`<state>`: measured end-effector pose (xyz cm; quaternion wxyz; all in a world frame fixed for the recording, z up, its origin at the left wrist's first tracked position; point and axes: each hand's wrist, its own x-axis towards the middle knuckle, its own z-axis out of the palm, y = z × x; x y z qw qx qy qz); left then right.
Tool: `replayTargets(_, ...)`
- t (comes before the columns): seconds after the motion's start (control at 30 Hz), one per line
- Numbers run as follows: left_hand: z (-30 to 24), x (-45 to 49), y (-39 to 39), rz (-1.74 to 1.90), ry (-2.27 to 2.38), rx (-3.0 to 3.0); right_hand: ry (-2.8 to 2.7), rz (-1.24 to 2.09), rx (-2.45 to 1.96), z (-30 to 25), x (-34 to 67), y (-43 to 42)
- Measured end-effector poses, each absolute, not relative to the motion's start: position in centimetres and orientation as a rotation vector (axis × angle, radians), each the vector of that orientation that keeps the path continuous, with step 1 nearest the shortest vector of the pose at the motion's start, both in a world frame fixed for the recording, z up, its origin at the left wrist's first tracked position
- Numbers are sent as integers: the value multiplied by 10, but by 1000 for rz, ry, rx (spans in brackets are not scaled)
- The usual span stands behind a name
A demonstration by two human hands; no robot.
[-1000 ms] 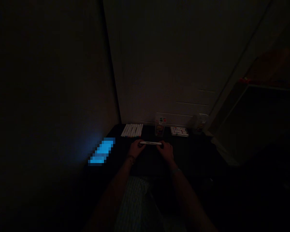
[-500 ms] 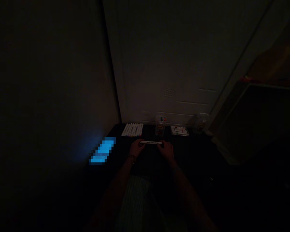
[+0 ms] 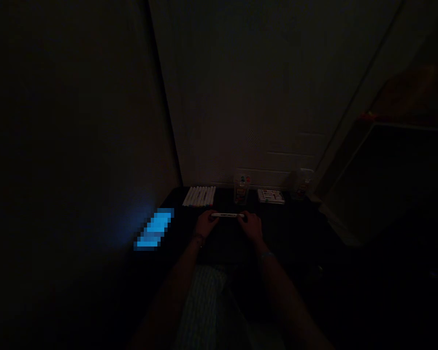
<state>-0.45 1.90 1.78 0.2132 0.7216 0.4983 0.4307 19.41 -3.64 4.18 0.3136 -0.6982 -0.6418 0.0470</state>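
A white marker [image 3: 228, 215] with dark print lies crosswise between my two hands, close above or on the dark table. My left hand [image 3: 206, 223] pinches its left end, and my right hand [image 3: 252, 225] pinches its right end. Behind my left hand, several white markers [image 3: 199, 196] lie side by side in a row, with coloured tips toward me. A clear case [image 3: 241, 189] with a few coloured caps in it stands upright beyond the held marker. To its right lies a flat set of markers [image 3: 271, 196]. The room is very dark, so fine detail is lost.
At the left, a blurred, glowing blue screen [image 3: 155, 229] lies on the dark table [image 3: 295, 228]. Another clear container [image 3: 304, 183] stands at the back right. A wall [image 3: 219, 116] rises behind the table, and a second wall [image 3: 95, 146] runs along the left.
The view has shifted very slightly. Both hands keep the same hold on the marker, and the other things stay where they were.
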Motion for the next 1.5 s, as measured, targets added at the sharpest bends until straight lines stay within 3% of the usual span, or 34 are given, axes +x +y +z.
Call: replayTargets(1.5, 25, -3, 13, 1195, 1378, 2015, -1686, 93, -1828, 41, 194, -36)
